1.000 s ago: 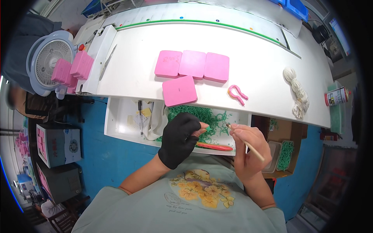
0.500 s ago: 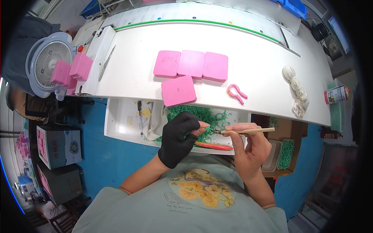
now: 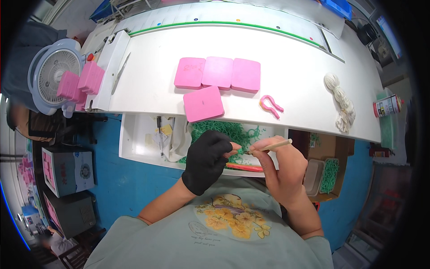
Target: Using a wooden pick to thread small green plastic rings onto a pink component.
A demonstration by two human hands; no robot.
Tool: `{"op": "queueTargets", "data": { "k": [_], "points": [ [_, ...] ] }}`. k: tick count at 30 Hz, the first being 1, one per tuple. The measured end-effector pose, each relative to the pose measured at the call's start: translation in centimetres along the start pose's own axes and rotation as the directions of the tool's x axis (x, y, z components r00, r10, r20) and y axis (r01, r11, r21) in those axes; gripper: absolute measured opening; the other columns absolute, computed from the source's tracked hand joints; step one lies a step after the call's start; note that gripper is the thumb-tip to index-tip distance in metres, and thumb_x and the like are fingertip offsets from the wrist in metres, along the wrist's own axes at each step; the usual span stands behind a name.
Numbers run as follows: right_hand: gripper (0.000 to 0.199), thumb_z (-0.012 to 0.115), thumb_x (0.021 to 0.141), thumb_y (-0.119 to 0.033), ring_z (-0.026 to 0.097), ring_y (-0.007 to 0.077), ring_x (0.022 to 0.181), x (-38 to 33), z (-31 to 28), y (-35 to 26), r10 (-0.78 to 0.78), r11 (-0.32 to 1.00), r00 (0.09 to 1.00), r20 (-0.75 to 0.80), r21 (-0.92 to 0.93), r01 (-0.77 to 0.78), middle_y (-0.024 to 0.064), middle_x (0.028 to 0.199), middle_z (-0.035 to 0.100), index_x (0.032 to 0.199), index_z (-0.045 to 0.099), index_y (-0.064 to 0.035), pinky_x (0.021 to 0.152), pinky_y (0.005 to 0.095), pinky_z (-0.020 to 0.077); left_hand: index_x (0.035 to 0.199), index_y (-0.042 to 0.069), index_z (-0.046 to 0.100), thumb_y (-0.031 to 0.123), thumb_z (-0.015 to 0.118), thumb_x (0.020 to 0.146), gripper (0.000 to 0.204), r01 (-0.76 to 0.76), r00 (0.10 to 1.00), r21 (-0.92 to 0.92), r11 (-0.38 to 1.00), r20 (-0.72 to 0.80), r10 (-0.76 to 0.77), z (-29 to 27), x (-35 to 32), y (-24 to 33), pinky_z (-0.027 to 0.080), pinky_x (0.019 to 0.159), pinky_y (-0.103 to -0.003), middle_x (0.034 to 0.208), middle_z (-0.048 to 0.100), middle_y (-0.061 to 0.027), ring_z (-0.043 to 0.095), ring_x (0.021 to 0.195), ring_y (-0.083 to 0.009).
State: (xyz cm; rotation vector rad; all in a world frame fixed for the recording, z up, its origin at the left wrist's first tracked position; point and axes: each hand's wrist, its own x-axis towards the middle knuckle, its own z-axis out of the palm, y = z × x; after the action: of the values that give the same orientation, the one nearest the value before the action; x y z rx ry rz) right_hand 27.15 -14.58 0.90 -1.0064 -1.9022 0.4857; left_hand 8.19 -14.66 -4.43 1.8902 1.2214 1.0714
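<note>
My left hand (image 3: 207, 159), in a black glove, pinches a small green ring piece (image 3: 241, 151) at its fingertips, just above the open white drawer (image 3: 134, 148). My right hand (image 3: 280, 168) is bare and grips a thin wooden stick (image 3: 273, 145), whose tip meets the green piece. A heap of green rubbery rings (image 3: 226, 130) fills the drawer under both hands. A red strip (image 3: 244, 167) lies along the drawer's front edge.
On the white table (image 3: 148, 85) lie three pink pads in a row (image 3: 217, 73), a fourth pink pad (image 3: 204, 103), a pink clip (image 3: 270, 104), a white cord bundle (image 3: 341, 105) and a spray can (image 3: 387, 106). A fan (image 3: 51, 76) stands left. A brown box (image 3: 324, 172) holds more green pieces.
My right hand has swung the stick from pointing down-right to nearly level, and brought its tip to the green piece held by my left hand.
</note>
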Motion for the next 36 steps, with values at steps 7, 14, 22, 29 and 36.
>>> {"op": "queueTargets", "data": {
  "k": [7, 14, 22, 29, 36],
  "points": [
    [0.016, 0.069, 0.080, 0.007, 0.063, 0.0280, 0.071, 0.2, 0.1, 0.2, 0.062, 0.998, 0.998, 0.017, 0.023, -0.062, 0.0126, 0.087, 0.066, 0.093, 0.059, 0.0014, 0.058, 0.0344, 0.0501, 0.096, 0.008, 0.072, -0.005, 0.070, 0.077, 0.023, -0.018, 1.000, -0.037, 0.999, -0.008, 0.018, 0.0, 0.1, -0.4, 0.048, 0.063, -0.028, 0.086, 0.061, -0.0053, 0.058, 0.070, -0.0150],
    [0.018, 0.068, 0.078, 0.006, 0.062, 0.0275, 0.069, 0.5, 0.2, 0.5, -0.064, 0.997, 0.995, 0.081, -0.029, 0.067, 0.0119, 0.085, 0.066, 0.093, 0.061, 0.0000, 0.059, 0.0348, 0.0503, 0.094, 0.007, 0.070, -0.002, 0.068, 0.077, 0.019, 0.022, 0.999, -0.071, 0.997, 0.040, -0.019, -0.1, 0.1, -0.4, 0.049, 0.065, -0.034, 0.084, 0.060, -0.0074, 0.060, 0.076, -0.0230],
    [0.022, 0.067, 0.071, 0.002, 0.064, 0.0254, 0.068, 0.4, 0.0, 0.8, -0.178, 0.984, 0.978, 0.111, 0.008, 0.178, 0.0110, 0.086, 0.067, 0.093, 0.063, -0.0006, 0.057, 0.0324, 0.0519, 0.092, 0.002, 0.069, 0.002, 0.069, 0.082, 0.010, 0.149, 0.985, -0.195, 0.969, 0.110, -0.129, -0.4, 0.1, -0.8, 0.048, 0.067, -0.032, 0.080, 0.061, -0.0094, 0.060, 0.072, -0.0214],
    [0.024, 0.068, 0.071, -0.003, 0.069, 0.0271, 0.074, -0.2, -0.1, 1.1, -0.296, 0.953, 0.955, 0.008, -0.070, 0.296, 0.0150, 0.089, 0.070, 0.094, 0.065, 0.0015, 0.061, 0.0325, 0.0570, 0.091, 0.000, 0.070, -0.002, 0.065, 0.084, 0.009, 0.285, 0.958, -0.343, 0.895, 0.140, -0.251, -0.4, 0.1, -0.8, 0.045, 0.069, -0.028, 0.081, 0.058, -0.0039, 0.054, 0.074, -0.0126],
    [0.017, 0.065, 0.082, 0.008, 0.070, 0.0270, 0.077, -1.3, 0.1, 0.9, 0.034, 0.980, 0.998, -0.057, 0.195, -0.022, 0.0169, 0.090, 0.071, 0.098, 0.065, 0.0030, 0.066, 0.0325, 0.0569, 0.094, 0.002, 0.072, -0.002, 0.067, 0.084, 0.012, 0.266, 0.963, -0.325, 0.907, 0.122, -0.239, -0.4, 0.1, -0.6, 0.044, 0.069, -0.028, 0.081, 0.059, -0.0039, 0.054, 0.075, -0.0126]
  ]
}}
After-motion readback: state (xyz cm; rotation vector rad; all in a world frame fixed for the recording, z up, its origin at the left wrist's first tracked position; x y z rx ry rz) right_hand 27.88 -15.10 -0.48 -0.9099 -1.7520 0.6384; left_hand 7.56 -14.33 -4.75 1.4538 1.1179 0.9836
